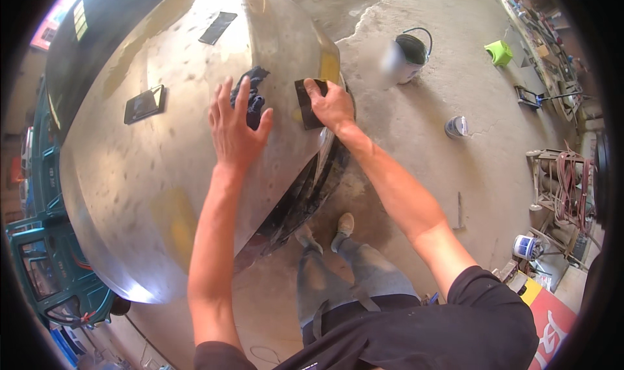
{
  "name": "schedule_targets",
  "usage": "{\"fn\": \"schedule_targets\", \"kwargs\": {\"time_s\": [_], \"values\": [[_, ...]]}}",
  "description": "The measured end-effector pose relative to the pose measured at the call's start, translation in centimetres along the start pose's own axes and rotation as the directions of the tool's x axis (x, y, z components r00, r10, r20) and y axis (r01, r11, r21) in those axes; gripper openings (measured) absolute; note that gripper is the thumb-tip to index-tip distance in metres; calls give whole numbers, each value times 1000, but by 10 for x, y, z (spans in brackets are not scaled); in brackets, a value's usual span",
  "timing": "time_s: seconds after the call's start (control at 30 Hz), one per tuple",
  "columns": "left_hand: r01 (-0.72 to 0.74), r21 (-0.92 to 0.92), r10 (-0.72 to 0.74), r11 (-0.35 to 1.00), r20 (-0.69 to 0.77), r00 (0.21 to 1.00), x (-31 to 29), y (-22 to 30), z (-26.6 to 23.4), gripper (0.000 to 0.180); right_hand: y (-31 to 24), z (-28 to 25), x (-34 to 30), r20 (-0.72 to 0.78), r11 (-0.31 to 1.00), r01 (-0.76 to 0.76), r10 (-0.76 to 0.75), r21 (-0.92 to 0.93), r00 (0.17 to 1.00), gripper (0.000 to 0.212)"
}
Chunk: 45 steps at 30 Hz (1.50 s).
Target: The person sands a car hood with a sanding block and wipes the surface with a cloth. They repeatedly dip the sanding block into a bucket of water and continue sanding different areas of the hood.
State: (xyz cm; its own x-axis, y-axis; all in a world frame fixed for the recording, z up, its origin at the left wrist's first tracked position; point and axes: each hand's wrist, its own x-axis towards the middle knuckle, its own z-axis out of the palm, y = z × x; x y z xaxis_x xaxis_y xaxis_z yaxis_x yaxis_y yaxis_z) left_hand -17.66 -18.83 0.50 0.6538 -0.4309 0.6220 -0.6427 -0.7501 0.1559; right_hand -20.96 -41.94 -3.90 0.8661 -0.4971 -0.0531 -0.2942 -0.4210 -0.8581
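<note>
A large bare-metal car hood (123,181) with dark spots and yellowish patches spreads out before me. My right hand (336,107) grips a black sandpaper sheet (304,110) and presses it against the hood's right edge. Fingers spread, my left hand (239,136) is over the hood beside a crumpled dark blue cloth (259,77), which it partly covers. Farther up the metal lies a dark rectangular sheet (218,27). To the left rests a flat black rectangular piece (145,105) with a shiny top.
On the concrete floor to the right stand a bucket (411,50) with a raised handle and a small can (456,127). Beyond them are a bright green container (499,53) and a rack with coiled hoses (572,185). A teal vehicle door (62,272) is at the left.
</note>
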Motion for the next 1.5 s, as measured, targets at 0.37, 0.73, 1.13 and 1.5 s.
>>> {"fn": "schedule_targets", "kwargs": {"time_s": [0.37, 0.73, 1.13, 1.5], "values": [[-102, -220, 134, 970, 137, 982, 10, -41, 37, 24, 26, 58, -12, -325, 817, 257, -464, -516, 824, 31], [-220, -284, 265, 933, 130, 955, 31, -43, 40, 26, 17, 69, -30, -355, 841, 191, -405, -506, 843, 17], [-207, -329, 268, 921, 151, 952, 45, -39, 61, 21, 17, 78, -18, -411, 810, 106, -399, -577, 820, 14], [-168, -337, 233, 926, 160, 959, 46, -35, 61, 25, -2, 84, 7, -384, 833, 88, -342, -546, 858, 16]]}}
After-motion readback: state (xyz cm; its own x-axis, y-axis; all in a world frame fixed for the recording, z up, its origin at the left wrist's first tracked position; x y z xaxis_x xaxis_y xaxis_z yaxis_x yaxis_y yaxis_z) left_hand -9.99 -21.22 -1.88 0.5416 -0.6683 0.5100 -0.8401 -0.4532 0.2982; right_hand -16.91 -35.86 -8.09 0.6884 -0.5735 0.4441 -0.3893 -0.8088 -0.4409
